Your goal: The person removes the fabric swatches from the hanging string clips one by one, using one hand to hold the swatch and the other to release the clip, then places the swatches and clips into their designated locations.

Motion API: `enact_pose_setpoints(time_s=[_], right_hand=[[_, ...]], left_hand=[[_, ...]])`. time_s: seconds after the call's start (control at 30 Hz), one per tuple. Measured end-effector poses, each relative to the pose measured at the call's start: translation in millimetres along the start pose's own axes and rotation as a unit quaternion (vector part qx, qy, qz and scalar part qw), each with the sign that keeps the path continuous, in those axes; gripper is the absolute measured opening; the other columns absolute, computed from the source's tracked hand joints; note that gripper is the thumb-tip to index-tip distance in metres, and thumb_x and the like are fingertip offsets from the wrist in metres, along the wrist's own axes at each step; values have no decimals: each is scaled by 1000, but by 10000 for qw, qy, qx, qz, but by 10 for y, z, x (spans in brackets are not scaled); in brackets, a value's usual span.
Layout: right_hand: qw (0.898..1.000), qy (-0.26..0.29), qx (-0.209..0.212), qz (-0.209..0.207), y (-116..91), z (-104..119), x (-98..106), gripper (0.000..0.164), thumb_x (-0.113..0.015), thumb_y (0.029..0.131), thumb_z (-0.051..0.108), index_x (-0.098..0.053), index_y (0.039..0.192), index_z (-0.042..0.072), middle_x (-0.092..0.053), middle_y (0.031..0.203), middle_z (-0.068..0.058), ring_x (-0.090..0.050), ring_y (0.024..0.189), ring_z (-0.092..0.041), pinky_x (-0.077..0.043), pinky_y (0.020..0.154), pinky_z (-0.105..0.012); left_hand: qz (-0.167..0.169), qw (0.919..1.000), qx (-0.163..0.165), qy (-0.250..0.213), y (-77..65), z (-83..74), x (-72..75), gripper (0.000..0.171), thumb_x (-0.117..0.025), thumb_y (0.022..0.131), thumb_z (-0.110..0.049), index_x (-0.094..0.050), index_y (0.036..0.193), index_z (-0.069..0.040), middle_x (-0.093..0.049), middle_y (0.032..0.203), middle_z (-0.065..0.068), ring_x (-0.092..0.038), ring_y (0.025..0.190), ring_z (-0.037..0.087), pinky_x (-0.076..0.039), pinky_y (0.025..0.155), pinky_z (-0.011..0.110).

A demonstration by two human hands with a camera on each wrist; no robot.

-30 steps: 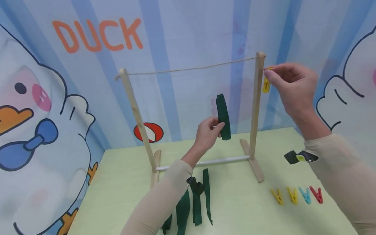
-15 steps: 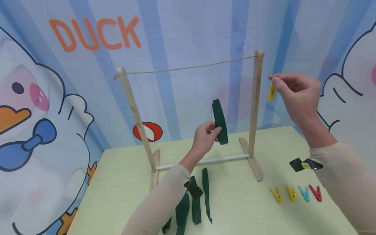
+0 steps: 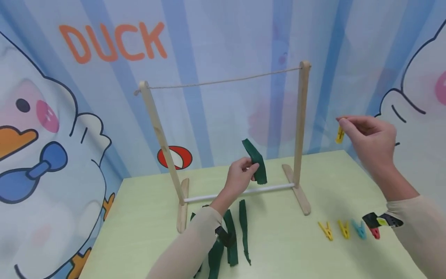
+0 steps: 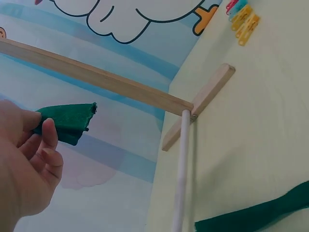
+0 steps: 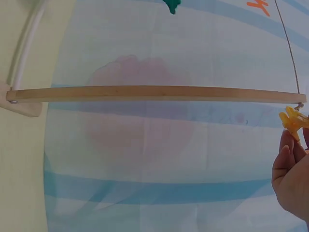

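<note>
My left hand point(image 3: 239, 176) pinches a dark green fabric strip point(image 3: 257, 164) between thumb and fingers, in front of the wooden frame and below its string point(image 3: 226, 80). In the left wrist view the strip's frayed end point(image 4: 70, 123) sticks out past the fingers. Off to the right of the frame, my right hand point(image 3: 373, 139) pinches a yellow clothespin point(image 3: 340, 134), which hangs downward from the fingertips. The right wrist view shows the same clothespin point(image 5: 291, 121) at its right edge, partly cut off.
The wooden frame has two posts point(image 3: 301, 128) joined low by a white rod point(image 3: 268, 190). More green strips point(image 3: 244, 228) lie on the table point(image 3: 278, 248), partly behind the left sleeve. Yellow, blue and red clothespins point(image 3: 344, 229) lie in a row at right, the red one partly covered.
My right hand has moved down and to the right with the yellow clothespin, away from the post. My left hand has lowered with the green strip, whose top now bends left.
</note>
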State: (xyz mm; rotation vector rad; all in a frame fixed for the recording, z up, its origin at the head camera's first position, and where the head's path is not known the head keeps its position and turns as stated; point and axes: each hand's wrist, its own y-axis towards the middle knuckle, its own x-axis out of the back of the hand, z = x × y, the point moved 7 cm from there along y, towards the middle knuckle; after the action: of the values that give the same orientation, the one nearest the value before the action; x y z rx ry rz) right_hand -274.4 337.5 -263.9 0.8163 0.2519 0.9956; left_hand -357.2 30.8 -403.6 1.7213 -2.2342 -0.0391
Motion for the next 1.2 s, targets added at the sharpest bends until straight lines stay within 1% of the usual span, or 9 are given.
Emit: enact_pose_setpoints(time_s=[0.1,0.33,0.4,0.47,0.57,0.67,0.93,1.1,1.2], right_hand=[[9993,-260,-249,57,-132,-151,63,20,-73,93,16,-77,103,0,-74,97,13,-67,84,-4,-47,69,-14],[9900,-862,-1087,262,-492,-585,273,26,-72,93,23,-75,106,0,-67,87,28,-60,74,1,-41,56,-13],[9880,-947,-1189,283,-570,-677,323,27,-73,93,24,-75,105,0,-66,85,29,-58,70,0,-39,53,-15],[9858,-1085,-1254,283,-631,-745,359,27,-73,93,25,-75,105,0,-65,83,29,-55,67,-1,-37,52,-17],[9824,-1328,-1284,262,-689,-805,392,29,-71,94,26,-74,107,0,-62,83,31,-53,66,-1,-36,52,-18],[9777,-1551,-1392,263,-736,-856,420,33,-69,96,29,-73,110,0,-59,83,33,-53,69,0,-36,55,-15],[9726,-1618,-1646,259,-835,-949,468,36,-68,96,32,-72,112,0,-58,85,32,-53,76,3,-38,60,-13],[9724,-1641,-1635,275,-891,-973,488,36,-68,96,32,-73,111,0,-58,84,34,-53,75,3,-36,57,-16],[9721,-1605,-1687,302,-933,-1001,490,35,-68,96,33,-73,110,1,-59,84,32,-52,73,-2,-35,53,-21]], left_hand=[[-14,9999,64,110,-52,80,-1,19,-64,100,-20,-70,109,-5,-70,97,5,-61,63,20,-48,60,27],[-7,9995,276,168,-149,261,-29,22,-64,100,-22,-69,111,-3,-69,100,5,-60,61,14,-51,63,26],[27,9993,330,148,-182,307,-54,23,-64,100,-22,-69,110,-2,-68,100,5,-63,63,23,-51,63,27],[61,9991,382,153,-217,342,-82,24,-65,99,-22,-69,110,-1,-68,98,5,-62,63,23,-53,65,30],[181,9985,486,159,-284,393,-139,23,-66,99,-22,-70,107,-1,-67,96,4,-62,61,24,-54,66,33],[395,9973,558,282,-366,462,-210,22,-66,99,-24,-71,105,-3,-66,97,3,-58,58,14,-54,66,33],[789,9912,810,693,-544,675,-366,25,-66,98,-25,-71,111,-4,-67,87,-1,-62,60,20,-48,59,27],[981,9852,1109,864,-619,782,-379,35,-65,99,-23,-66,123,2,-67,77,1,-63,62,16,-53,72,29],[1090,9805,1322,963,-665,827,-364,33,-66,99,-22,-66,121,3,-66,73,2,-62,61,14,-53,78,32]])
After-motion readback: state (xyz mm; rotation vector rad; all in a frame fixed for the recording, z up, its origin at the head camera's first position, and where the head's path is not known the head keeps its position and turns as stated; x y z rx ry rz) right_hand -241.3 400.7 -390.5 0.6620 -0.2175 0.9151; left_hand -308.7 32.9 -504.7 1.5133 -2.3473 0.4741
